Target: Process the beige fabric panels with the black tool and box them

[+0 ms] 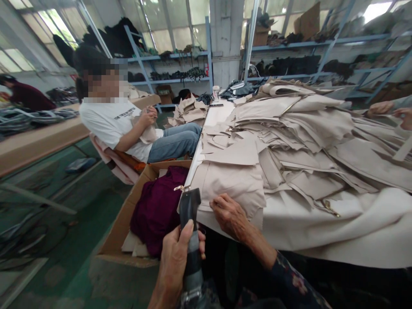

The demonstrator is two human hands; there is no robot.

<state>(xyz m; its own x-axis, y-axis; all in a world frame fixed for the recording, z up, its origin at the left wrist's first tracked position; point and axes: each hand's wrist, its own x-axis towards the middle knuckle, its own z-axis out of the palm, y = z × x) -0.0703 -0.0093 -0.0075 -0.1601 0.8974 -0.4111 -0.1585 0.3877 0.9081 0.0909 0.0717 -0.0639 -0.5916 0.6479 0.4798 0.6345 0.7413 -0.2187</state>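
Observation:
My left hand (175, 259) is wrapped around the grip of a black hand-held tool (190, 214), its exact kind unclear. The thumb lies along its taped body, and the tool's bent head points away from me at the table edge. It touches or overlaps the left edge of a beige fabric piece (230, 178) lying on the white table. A gold zipper pull (179, 188) sticks out just beyond the tool's head. On the same piece, near its front edge, my right hand (228, 214) has curled fingers pinching the cloth.
Piles of beige fabric pieces (302, 120) cover the table to the right. A cardboard box (112, 227) with purple cloth (157, 210) stands below the left edge. A seated person (112, 124) works at left; another person's hands (383, 108) show at far right.

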